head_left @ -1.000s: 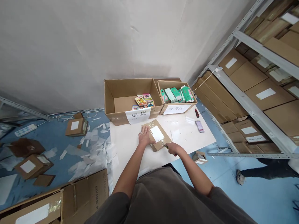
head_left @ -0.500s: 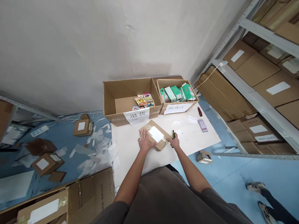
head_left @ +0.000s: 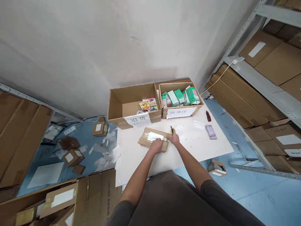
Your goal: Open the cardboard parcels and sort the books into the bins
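Note:
A flat cardboard parcel [head_left: 146,138] with a white label and shiny clear tape lies on the white table. My left hand [head_left: 156,145] rests on top of it, fingers stretched over the label's lower right part. At the parcel's right end, my right hand [head_left: 174,138] is closed round a yellow and black box cutter [head_left: 171,130], which points up and away from me. The fingers of that hand touch the parcel's right edge. Whether the cutter's blade is out is too small to tell.
Behind the parcel stand an open carton [head_left: 115,108] holding colourful booklets and another carton [head_left: 164,112] of green boxes. A red box cutter [head_left: 208,116] lies at the table's right. Shelves of cartons [head_left: 275,62] rise on the right; paper scraps [head_left: 103,157] litter the floor at left.
The parcel has turned so its long side runs more sideways. My left hand has shifted right, from its left end onto the label. My right hand still holds the box cutter.

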Demonstrator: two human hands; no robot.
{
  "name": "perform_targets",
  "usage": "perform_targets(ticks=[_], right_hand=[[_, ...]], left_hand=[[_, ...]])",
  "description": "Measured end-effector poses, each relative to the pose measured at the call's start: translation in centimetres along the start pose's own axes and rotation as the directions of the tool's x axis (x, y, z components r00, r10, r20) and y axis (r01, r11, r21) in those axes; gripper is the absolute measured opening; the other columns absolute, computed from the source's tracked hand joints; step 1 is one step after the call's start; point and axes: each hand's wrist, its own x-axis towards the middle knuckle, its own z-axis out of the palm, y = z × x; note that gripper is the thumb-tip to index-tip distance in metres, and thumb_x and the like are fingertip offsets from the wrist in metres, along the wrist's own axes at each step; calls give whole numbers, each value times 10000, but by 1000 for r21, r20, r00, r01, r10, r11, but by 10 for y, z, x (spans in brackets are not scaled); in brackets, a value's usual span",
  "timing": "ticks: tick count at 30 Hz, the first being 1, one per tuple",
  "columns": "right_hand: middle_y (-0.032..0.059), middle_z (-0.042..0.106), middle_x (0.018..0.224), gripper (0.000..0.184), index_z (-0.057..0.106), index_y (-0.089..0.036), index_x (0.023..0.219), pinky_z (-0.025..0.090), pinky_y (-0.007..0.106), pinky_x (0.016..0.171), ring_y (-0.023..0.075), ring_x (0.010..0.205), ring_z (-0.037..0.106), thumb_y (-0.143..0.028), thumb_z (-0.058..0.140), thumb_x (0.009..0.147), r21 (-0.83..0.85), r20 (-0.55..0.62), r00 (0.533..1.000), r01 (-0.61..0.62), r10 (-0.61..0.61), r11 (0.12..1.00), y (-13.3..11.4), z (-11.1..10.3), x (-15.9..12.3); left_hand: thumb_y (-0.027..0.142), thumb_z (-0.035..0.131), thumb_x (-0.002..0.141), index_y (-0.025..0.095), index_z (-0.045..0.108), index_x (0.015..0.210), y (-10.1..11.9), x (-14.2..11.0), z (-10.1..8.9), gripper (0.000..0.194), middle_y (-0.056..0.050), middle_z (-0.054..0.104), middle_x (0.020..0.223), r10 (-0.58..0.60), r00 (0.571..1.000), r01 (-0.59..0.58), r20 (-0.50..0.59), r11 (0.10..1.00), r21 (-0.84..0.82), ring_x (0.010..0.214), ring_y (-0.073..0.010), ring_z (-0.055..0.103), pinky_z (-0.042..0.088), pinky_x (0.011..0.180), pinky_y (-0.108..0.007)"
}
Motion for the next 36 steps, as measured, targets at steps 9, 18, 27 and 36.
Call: perform_targets(ticks=[9, 18, 27, 36], right_hand=[[120, 717, 1251, 1012, 205, -205, 1631, 517, 318, 911, 284, 1139, 690, -438, 780, 832, 48, 28, 997, 73, -74, 996, 2, -6, -2], [-63, 670, 733, 454, 466, -318, 1480, 517, 205, 544, 105, 470, 607, -400, 431, 1034, 408, 187, 902, 288, -388, 867, 78, 5, -67], [-105, 555, 623, 394, 485, -320, 1397, 427, 171, 446, 84, 370, 526, -286, 490, 1005, 342, 327, 883, 220, -336, 913, 79, -12, -74], [-121, 539, 570, 390, 478, -294, 1366, 438, 181, 432, 97, 364, 507, -351, 517, 983, 505, 379, 870, 90, -315, 858, 72, -5, -67]], left_hand=[[271, 878, 637, 261, 583, 1348, 2, 4, 7, 769, -116, 435, 1575, -85, 990, 94, -108, 993, 77, 1492, -332, 350, 286, 1226, -438], [390, 947, 573, 283, 536, 1348, 2, -6, 14, 884, -117, 315, 1684, -196, 977, 199, -88, 979, 31, 1525, -349, 335, 354, 1169, -484], [449, 949, 543, 284, 547, 1342, 10, 1, 3, 909, -119, 387, 1645, -246, 967, 249, -57, 967, 53, 1454, -348, 432, 369, 1131, -463], [450, 945, 541, 316, 517, 1371, 4, 7, 0, 943, -107, 367, 1656, -240, 971, 241, -18, 968, 64, 1458, -340, 429, 336, 1158, -481]])
